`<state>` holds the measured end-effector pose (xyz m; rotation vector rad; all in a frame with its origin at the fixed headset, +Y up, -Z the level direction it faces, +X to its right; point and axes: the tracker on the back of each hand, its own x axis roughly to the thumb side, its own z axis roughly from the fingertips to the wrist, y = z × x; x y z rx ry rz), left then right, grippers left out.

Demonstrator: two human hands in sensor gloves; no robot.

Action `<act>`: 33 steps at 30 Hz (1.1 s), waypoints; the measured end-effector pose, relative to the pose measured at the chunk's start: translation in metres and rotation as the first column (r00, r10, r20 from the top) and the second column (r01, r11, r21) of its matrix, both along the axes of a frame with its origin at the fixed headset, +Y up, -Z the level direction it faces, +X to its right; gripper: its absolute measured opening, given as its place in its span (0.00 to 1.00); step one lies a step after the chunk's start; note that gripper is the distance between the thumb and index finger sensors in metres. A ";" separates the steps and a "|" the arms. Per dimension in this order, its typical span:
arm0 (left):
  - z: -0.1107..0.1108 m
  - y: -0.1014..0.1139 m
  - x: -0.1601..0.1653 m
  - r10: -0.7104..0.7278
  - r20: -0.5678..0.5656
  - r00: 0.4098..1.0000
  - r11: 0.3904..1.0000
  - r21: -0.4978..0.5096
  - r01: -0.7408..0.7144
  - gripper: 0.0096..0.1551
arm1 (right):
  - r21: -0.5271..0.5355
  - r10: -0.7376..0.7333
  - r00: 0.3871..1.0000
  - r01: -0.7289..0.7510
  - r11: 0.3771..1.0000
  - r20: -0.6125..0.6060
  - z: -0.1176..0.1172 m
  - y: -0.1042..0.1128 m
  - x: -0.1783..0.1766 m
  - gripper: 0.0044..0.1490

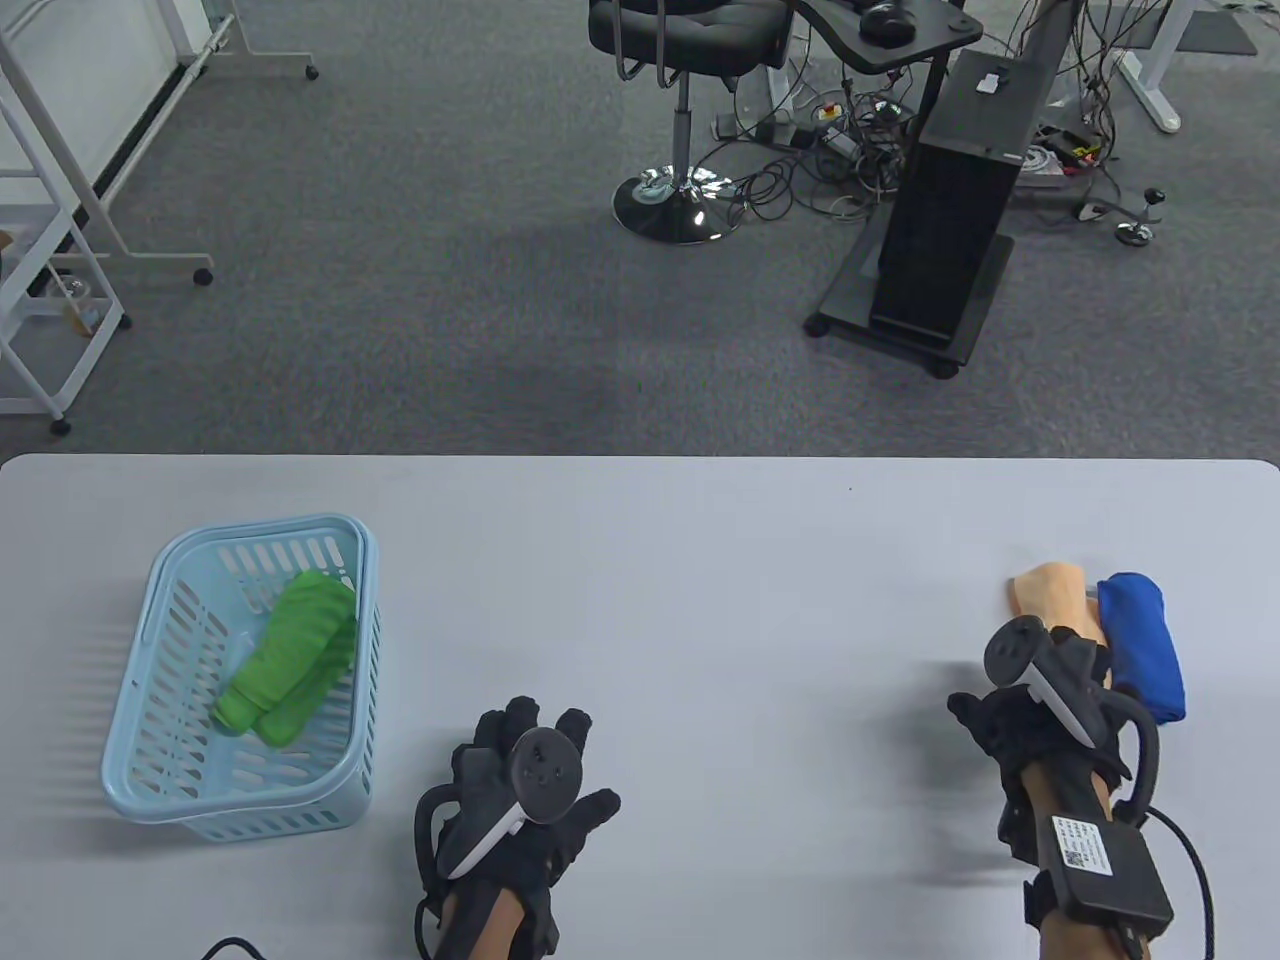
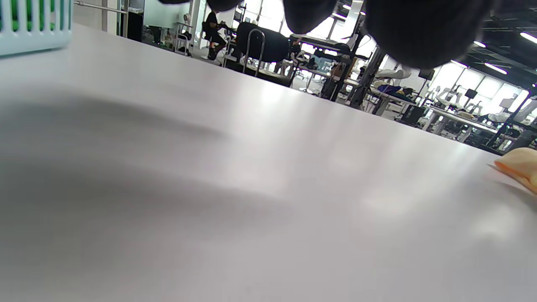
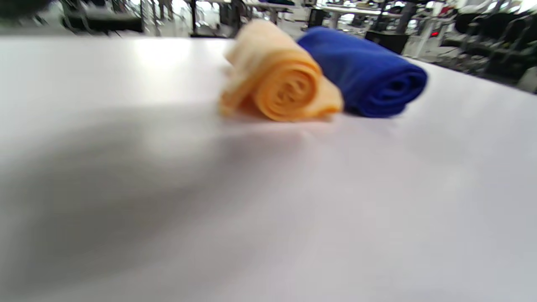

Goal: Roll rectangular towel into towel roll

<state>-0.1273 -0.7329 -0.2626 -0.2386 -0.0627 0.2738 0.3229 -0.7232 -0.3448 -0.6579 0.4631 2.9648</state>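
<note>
A peach towel roll lies at the table's right side, with a blue towel roll touching its right flank. In the right wrist view both lie ahead with their spiral ends facing the camera: the peach roll and the blue roll. My right hand hovers just in front of the peach roll and covers its near end from above; it holds nothing. My left hand lies at the front centre with its fingers spread, nothing under it. Its fingertips hang over bare table.
A light blue plastic basket stands at the front left with a rolled green towel inside. The basket's corner and the peach roll's tip show in the left wrist view. Beyond the table's far edge stand an office chair and a black stand.
</note>
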 end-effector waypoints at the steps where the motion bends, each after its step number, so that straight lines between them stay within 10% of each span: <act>1: 0.000 0.000 0.001 -0.015 -0.002 1.000 1.000 -0.001 0.015 0.52 | 0.019 -0.020 1.000 0.020 1.000 -0.017 0.002 0.003 -0.005 0.63; 21: 0.001 -0.004 0.010 -0.032 0.034 0.999 0.999 0.013 0.031 0.51 | 0.479 -0.021 0.915 0.231 0.847 -0.402 0.090 0.012 -0.098 0.65; 33: 0.002 0.004 0.006 -0.018 -0.018 1.000 0.989 0.145 0.021 0.41 | 0.384 -0.047 0.893 0.239 0.892 -0.447 0.087 -0.008 -0.107 0.63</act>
